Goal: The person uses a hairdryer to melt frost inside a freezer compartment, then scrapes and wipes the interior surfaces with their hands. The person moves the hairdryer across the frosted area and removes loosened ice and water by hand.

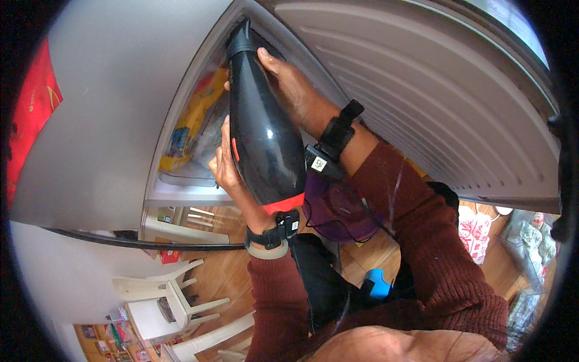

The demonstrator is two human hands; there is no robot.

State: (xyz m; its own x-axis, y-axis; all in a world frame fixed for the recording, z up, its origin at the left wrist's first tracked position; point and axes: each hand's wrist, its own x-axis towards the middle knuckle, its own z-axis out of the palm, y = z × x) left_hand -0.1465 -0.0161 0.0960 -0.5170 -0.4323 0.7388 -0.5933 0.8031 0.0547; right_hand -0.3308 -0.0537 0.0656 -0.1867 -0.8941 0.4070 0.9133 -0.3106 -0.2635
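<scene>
A black hair dryer (265, 130) with a red band at its rear end lies across the middle of the view, its narrow nozzle pointing up into the opened freezer compartment (208, 192). My left hand (226, 163) grips it from the left side, fingers partly hidden under the body. On the other side, my right hand (292, 87) is closed against it near the nozzle, with the thumb showing. The dryer covers its handle and most of the right fingers. Inside the compartment lie yellow plastic packaging (205, 108) and clear bags.
The ribbed freezer door (434, 102) stands swung out on the right. Below my arms is a purple basin (344, 208). White chairs (172, 295) stand at the lower left; plastic bags (473, 232) rest on the wooden floor at right.
</scene>
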